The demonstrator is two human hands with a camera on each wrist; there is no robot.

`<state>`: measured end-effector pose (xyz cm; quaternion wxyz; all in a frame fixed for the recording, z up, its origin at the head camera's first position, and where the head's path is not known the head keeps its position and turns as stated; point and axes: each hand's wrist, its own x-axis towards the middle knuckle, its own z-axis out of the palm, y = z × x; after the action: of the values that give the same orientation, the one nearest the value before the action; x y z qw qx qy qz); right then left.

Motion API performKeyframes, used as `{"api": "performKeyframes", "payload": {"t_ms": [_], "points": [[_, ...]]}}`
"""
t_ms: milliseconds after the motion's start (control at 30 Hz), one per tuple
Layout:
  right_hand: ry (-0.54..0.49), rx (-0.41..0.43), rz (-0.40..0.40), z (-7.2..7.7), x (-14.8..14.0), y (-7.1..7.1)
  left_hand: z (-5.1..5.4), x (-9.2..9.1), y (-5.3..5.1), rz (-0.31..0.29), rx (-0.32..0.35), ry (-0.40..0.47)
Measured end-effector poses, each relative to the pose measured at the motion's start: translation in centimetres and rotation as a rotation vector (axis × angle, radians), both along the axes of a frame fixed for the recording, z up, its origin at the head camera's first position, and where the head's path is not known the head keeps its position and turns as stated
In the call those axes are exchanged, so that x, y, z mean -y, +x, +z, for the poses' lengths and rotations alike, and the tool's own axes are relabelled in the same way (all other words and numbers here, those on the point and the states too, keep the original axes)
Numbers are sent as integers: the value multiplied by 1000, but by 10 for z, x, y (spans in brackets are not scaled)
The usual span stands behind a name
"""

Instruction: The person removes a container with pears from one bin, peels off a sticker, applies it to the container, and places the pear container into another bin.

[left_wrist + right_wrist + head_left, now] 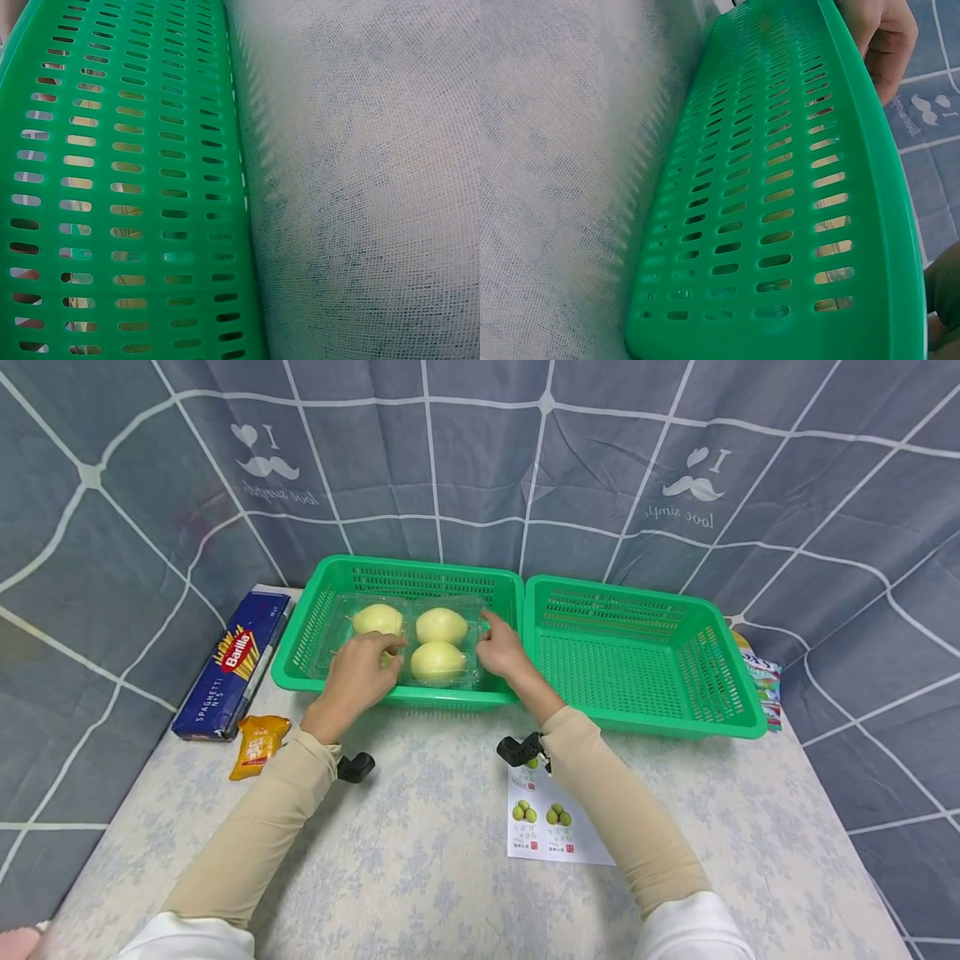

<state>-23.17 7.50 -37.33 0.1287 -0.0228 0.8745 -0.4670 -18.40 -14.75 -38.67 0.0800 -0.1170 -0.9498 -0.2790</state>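
Two clear plastic boxes of pale yellow, pear-like fruit (437, 661) stand side by side in the left green basket (405, 695). My left hand (356, 672) reaches over the left box (321, 647), its curled fingertips at the near edge of the right box (477, 670). Across from it, my right hand (501, 647) holds that box's right edge, index finger stretched along the corner. The undersides of both hands are hidden in the head view. In the right wrist view, curled fingers (889, 60) show beyond the basket rim; the left wrist view shows mostly basket wall.
A second green basket (611, 664) adjoins on the right, with colourful packets (765, 681) beyond it. To the left lie a blue spaghetti box (234, 664) and an orange packet (259, 745). A sheet of fruit labels (543, 827) lies under the right forearm.
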Motion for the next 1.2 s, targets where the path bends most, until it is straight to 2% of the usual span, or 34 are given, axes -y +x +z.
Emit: {"api": "performKeyframes", "payload": {"t_ms": [400, 567, 733, 933, 1200], "points": [[23, -9, -63, 1, 4, -4, 2, 1, 0, 3, 11, -8], [-35, 4, -110, 0, 4, -5, 1, 1, 0, -2, 15, -4], [-95, 52, -144, 0, 3, -4, -1, 1, 0, -2, 12, 5], [-116, 64, -155, 4, 3, -2, -1, 0, 0, 0, -3, 11], [-132, 40, -115, 12, 5, -2, 0, 1, 0, 7, -1, -5]]}}
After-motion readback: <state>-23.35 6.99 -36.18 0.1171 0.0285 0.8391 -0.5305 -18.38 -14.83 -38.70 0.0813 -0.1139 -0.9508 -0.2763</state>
